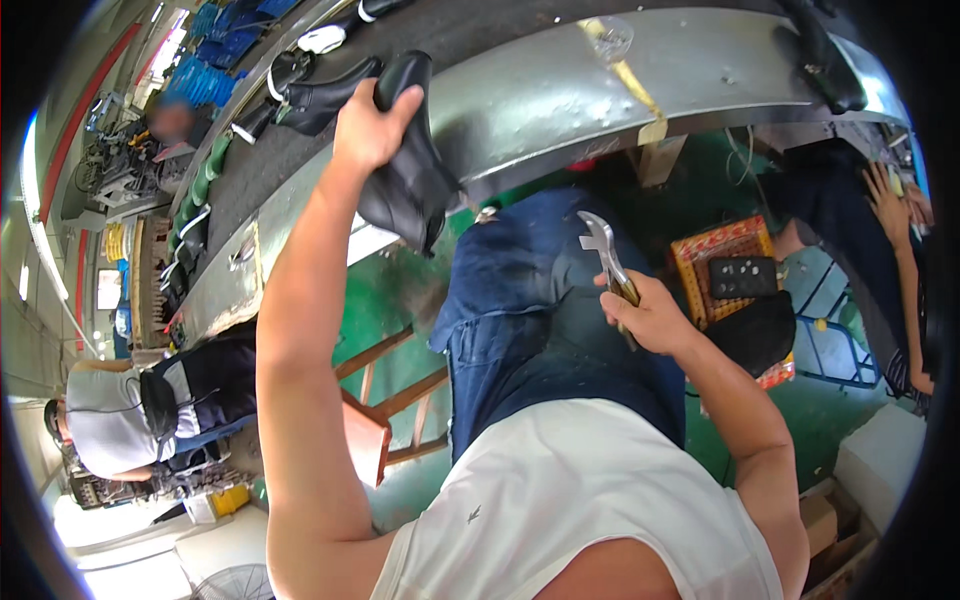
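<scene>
My left hand [368,132] is closed around the upper part of a black boot [418,165], its thumb lying across the shaft. The boot hangs tilted at the edge of the metal-sided bench, above my left knee. In my right hand [652,318] are lasting pliers [608,250], gripped by the handles over my lap. Their silver head points up and away from me, with a short stub on its side. Just beyond my left hand, another black boot [322,103] lies on the dark bench top.
The bench's curved metal edge [520,110] runs across in front of me. More footwear lines the dark belt [480,35]. A wooden stool [368,435] stands left of my legs. To the right are a woven basket [690,262] and a co-worker's arm [905,270]. Another person [120,415] is at left.
</scene>
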Available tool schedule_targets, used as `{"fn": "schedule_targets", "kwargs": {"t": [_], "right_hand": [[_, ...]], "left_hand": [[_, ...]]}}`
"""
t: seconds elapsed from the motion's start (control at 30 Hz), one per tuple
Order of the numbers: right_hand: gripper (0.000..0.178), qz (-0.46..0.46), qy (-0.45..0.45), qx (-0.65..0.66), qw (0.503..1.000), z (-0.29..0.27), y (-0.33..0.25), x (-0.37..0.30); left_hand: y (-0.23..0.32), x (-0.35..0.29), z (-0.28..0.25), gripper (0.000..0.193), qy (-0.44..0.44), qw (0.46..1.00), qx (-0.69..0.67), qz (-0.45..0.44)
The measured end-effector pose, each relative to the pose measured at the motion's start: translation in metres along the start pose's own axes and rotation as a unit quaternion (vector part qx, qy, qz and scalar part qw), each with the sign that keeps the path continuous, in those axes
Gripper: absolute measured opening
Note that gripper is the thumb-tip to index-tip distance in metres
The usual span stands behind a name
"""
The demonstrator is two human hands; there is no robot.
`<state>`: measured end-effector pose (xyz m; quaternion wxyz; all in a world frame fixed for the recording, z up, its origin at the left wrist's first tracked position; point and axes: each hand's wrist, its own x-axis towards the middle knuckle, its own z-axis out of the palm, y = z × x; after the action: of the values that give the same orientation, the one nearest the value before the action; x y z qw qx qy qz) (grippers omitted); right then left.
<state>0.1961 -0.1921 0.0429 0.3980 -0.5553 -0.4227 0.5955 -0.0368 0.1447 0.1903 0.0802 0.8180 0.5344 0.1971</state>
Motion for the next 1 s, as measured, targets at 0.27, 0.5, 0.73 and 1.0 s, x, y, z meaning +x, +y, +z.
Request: {"fn": "schedule_targets", "kwargs": {"t": [0.27, 0.5, 0.73, 1.0], "right_hand": [[0.083, 0.065, -0.283, 0.473, 0.832, -0.008, -0.018, 0.045], [0.089, -0.041, -0.149, 0.241, 0.958, 0.013, -0.017, 0.044], [0.090, -0.056, -0.152, 0.056, 0.985, 0.051, 0.016, 0.039], [0.063, 0.069, -0.029, -0.328, 0.942, 0.042, 0.016, 0.022]], "left_hand": [[0.104, -0.154, -0.013, 0.047, 0.019, 0.779, 0.049, 0.625], [0.085, -0.202, -0.034, 0.082, -0.135, 0.855, -0.088, 0.492], [0.004, -0.221, 0.083, 0.088, -0.022, 0.810, -0.585, -0.047], [0.001, -0.253, 0.141, 0.062, -0.013, 0.777, -0.629, -0.024]]}}
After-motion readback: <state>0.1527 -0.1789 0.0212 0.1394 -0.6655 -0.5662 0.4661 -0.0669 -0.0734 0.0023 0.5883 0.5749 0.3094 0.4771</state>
